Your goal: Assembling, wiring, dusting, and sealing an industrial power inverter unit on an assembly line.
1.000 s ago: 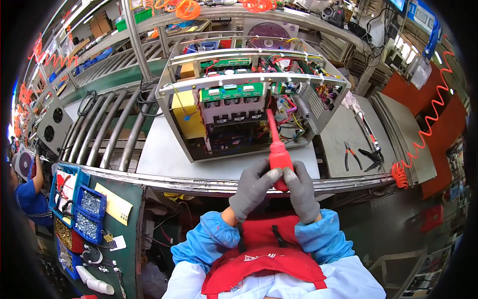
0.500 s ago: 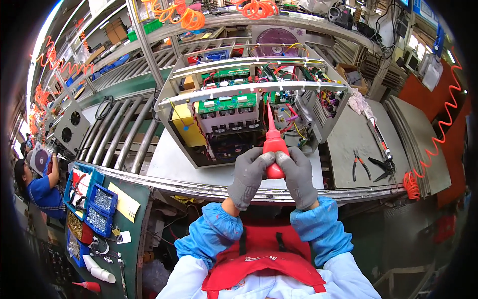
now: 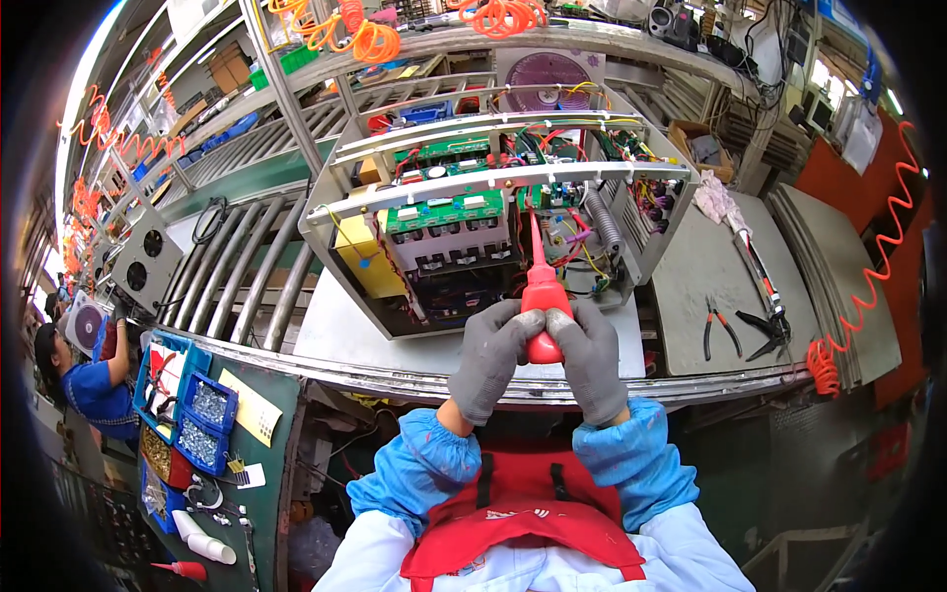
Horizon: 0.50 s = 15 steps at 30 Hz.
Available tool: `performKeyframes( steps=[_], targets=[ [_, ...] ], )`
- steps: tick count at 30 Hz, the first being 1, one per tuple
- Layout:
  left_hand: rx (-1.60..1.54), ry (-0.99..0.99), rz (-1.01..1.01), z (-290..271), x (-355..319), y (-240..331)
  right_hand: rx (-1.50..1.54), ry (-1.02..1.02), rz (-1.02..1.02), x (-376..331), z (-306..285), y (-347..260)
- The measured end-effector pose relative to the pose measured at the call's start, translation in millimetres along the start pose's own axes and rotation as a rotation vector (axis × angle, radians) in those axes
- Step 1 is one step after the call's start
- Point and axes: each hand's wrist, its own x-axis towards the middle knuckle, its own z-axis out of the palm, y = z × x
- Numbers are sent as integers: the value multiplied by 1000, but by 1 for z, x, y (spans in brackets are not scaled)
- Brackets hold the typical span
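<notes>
Between my two gloved hands is a red squeeze bottle (image 3: pixel 542 291) with a long thin nozzle pointing away from me. My left hand (image 3: pixel 490 353) grips its left side and my right hand (image 3: pixel 590 357) its right, thumbs side by side on the bottle's near face. The nozzle tip reaches to the open front of a metal-framed machine (image 3: pixel 473 185), near its wiring; whether it touches anything inside I cannot tell. Green circuit boards (image 3: pixel 446 214), a yellow block (image 3: pixel 367 259) and coloured wires sit within the frame. The machine rests on a white board (image 3: pixel 340 321).
Pliers (image 3: pixel 723 329), black-handled cutters (image 3: pixel 762 333) and a long tube-shaped tool (image 3: pixel 758 271) lie at right beside a coiled orange hose (image 3: pixel 819 367). Roller conveyor (image 3: pixel 242 261) runs left. Blue screw bins (image 3: pixel 204 419) stand on a green bench at lower left. A co-worker (image 3: pixel 91 380) is far left.
The bottle and both hands have shifted very slightly toward me, the grip unchanged. The whole view has tilted a little. At far left the co-worker's arm has moved.
</notes>
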Motion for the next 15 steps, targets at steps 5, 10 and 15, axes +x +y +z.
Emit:
performKeyframes(
  steps=[5, 10, 15],
  targets=[
    [7, 2, 31, 1, 3, -1, 5, 24, -24, 1, 1, -3],
    [-39, 13, 31, 2, 5, -2, -25, 7, -43, 5, -1, -4],
    [-37, 19, 5, 5, -7, 3, -62, -39, -15, 2, -5, -4]
  ],
)
